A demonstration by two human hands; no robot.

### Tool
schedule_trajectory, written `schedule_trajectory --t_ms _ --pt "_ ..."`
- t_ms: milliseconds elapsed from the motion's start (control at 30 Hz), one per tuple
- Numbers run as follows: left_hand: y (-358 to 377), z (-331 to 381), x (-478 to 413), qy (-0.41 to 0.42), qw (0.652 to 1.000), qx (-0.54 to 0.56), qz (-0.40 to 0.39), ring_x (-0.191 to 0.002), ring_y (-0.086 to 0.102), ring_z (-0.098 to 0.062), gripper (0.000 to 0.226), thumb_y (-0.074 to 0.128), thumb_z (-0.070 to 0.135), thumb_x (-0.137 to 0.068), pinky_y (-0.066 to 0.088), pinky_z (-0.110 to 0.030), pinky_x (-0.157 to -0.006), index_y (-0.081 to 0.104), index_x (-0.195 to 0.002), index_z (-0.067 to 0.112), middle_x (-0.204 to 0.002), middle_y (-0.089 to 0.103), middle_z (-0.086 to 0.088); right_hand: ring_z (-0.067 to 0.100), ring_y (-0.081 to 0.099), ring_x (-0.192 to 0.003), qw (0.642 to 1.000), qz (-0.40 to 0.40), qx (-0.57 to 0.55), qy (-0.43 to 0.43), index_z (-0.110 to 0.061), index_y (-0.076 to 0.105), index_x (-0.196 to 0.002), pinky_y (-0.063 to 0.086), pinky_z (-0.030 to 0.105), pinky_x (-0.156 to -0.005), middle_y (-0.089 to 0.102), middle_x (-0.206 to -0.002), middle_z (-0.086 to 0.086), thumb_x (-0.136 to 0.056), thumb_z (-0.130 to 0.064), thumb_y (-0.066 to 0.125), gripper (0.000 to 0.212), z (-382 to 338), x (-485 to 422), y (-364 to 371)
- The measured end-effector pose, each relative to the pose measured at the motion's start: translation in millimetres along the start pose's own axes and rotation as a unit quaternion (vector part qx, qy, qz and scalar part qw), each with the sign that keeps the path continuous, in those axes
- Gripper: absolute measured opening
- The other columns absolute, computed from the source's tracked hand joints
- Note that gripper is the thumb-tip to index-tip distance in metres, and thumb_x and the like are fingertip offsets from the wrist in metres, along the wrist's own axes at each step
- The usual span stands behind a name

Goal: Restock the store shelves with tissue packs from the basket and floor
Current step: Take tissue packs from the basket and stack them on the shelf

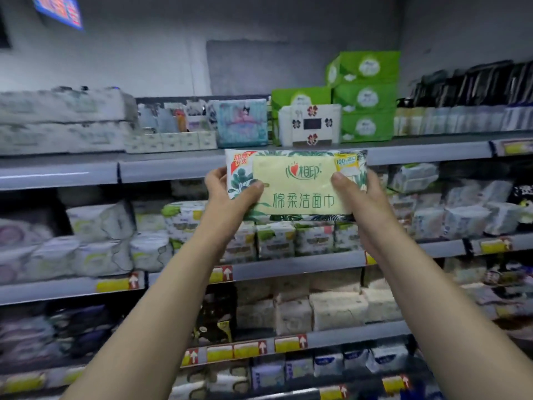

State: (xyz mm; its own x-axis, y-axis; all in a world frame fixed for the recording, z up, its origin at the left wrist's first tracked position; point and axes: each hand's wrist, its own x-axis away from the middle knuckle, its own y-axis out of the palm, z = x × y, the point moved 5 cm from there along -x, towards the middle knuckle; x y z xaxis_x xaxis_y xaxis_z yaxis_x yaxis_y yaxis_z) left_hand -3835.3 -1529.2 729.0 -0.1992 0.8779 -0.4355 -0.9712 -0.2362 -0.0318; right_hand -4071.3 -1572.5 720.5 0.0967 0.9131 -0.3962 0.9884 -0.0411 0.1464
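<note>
I hold one tissue pack (297,183) with both hands, raised in front of the top shelf's front edge (173,168). The pack is white with green leaf prints and a pale yellow label with green characters. My left hand (230,192) grips its left end, thumb across the front. My right hand (357,194) grips its right end the same way. The pack sits just below a white floral pack (310,125) and a blue cartoon pack (242,122) on the top shelf. The basket and floor are out of view.
Green tissue boxes (366,96) are stacked at the top right, large white bundles (63,119) at the top left. Lower shelves (288,267) are packed with several rows of tissue packs behind yellow price tags. Dark packets (473,82) line the far right.
</note>
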Motion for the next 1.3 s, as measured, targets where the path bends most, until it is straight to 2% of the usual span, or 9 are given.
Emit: schedule_trajectory --t_ms 233,333,467,533,700,833,1000,1133,1300 --pt "-45.5 54.2 -17.1 0.068 0.996 -0.039 0.033 -0.111 0.063 -0.02 0.068 0.074 0.037 -0.082 0.055 -0.04 -0.093 0.023 -0.128 0.031 -0.136 0.047 -0.001 0.021 0.031 -0.143 0.998 -0.04 0.025 -0.032 -0.031 0.019 -0.154 0.029 0.05 -0.115 0.023 -0.16 -0.007 -0.059 -0.074 0.067 0.115 -35.0 -15.4 54.2" --pt "-71.0 65.4 -26.5 0.071 0.994 -0.064 0.053 -0.116 0.06 -0.021 0.079 0.075 0.049 -0.07 0.053 -0.041 -0.096 0.024 -0.128 0.033 -0.139 0.044 -0.002 0.018 0.029 -0.143 0.997 -0.059 0.011 -0.052 -0.025 0.018 -0.155 0.029 0.04 -0.113 0.025 -0.159 -0.006 -0.081 -0.054 0.07 0.094 -42.7 -24.1 83.4" --pt "-114.2 69.2 -38.3 0.078 0.99 -0.089 0.074 -0.114 0.06 -0.018 0.076 0.074 0.049 -0.075 0.051 -0.04 -0.099 0.025 -0.13 0.03 -0.137 0.048 -0.001 0.007 0.037 -0.122 0.993 -0.08 0.025 -0.085 -0.024 0.025 -0.152 0.033 0.027 -0.099 0.036 -0.135 -0.013 -0.088 -0.037 0.07 0.08 -51.7 -30.4 130.0" --pt "-138.3 67.0 -44.7 0.077 0.989 -0.101 0.075 -0.113 0.062 -0.018 0.079 0.074 0.053 -0.069 0.05 -0.043 -0.101 0.026 -0.129 0.032 -0.134 0.052 0.001 0.01 0.036 -0.13 0.991 -0.091 0.03 -0.098 -0.026 0.02 -0.154 0.033 0.031 -0.105 0.034 -0.145 -0.01 -0.087 -0.036 0.07 0.084 -54.3 -32.1 155.7" --pt "-210.0 59.2 -62.6 0.08 0.989 -0.104 0.069 -0.111 0.063 -0.016 0.09 0.076 0.041 -0.073 0.048 -0.044 -0.103 0.02 -0.142 0.028 -0.129 0.057 0.002 0.012 0.034 -0.138 0.986 -0.091 0.041 -0.13 -0.028 0.02 -0.153 0.031 0.038 -0.114 0.033 -0.153 -0.009 -0.083 -0.038 0.075 0.089 -57.6 -33.5 236.0" --pt "-279.9 58.7 -75.0 0.114 0.981 -0.152 0.027 -0.114 0.061 -0.005 0.084 0.077 0.013 -0.081 0.044 -0.037 -0.107 0.024 -0.144 0.031 -0.13 0.059 0.009 0.011 0.044 -0.123 0.985 -0.075 0.059 -0.141 -0.023 0.021 -0.15 0.036 0.028 -0.1 0.043 -0.135 -0.01 -0.086 -0.032 0.072 0.082 -59.2 -37.1 312.0" --pt "-374.6 56.7 -93.0 0.114 0.975 -0.192 0.022 -0.114 0.061 -0.003 0.091 0.077 0.008 -0.08 0.046 -0.033 -0.104 0.022 -0.146 0.037 -0.13 0.058 0.015 0.018 0.04 -0.129 0.984 -0.089 0.077 -0.132 -0.019 0.021 -0.146 0.032 0.028 -0.098 0.039 -0.142 -0.001 -0.085 -0.038 0.072 0.081 -56.9 -39.8 409.4" --pt "-436.5 48.4 -103.0 0.089 0.97 -0.222 0.035 -0.118 0.057 -0.004 0.104 0.074 0.002 -0.08 0.043 -0.031 -0.105 0.009 -0.153 0.036 -0.137 0.053 0.012 0.01 0.037 -0.112 0.983 -0.123 0.072 -0.117 -0.018 0.023 -0.145 0.03 0.025 -0.089 0.037 -0.127 -0.007 -0.088 -0.033 0.071 0.076 -55.0 -39.5 472.5" --pt "-496.0 43.2 -118.3 0.06 0.965 -0.244 0.072 -0.109 0.063 -0.005 0.086 0.073 0.0 -0.077 0.048 -0.032 -0.099 0.029 -0.143 0.032 -0.123 0.063 0.012 0.02 0.044 -0.124 0.979 -0.155 0.101 -0.083 -0.018 0.024 -0.145 0.036 0.033 -0.099 0.044 -0.138 -0.001 -0.085 -0.039 0.073 0.081 -45.2 -52.6 541.2"
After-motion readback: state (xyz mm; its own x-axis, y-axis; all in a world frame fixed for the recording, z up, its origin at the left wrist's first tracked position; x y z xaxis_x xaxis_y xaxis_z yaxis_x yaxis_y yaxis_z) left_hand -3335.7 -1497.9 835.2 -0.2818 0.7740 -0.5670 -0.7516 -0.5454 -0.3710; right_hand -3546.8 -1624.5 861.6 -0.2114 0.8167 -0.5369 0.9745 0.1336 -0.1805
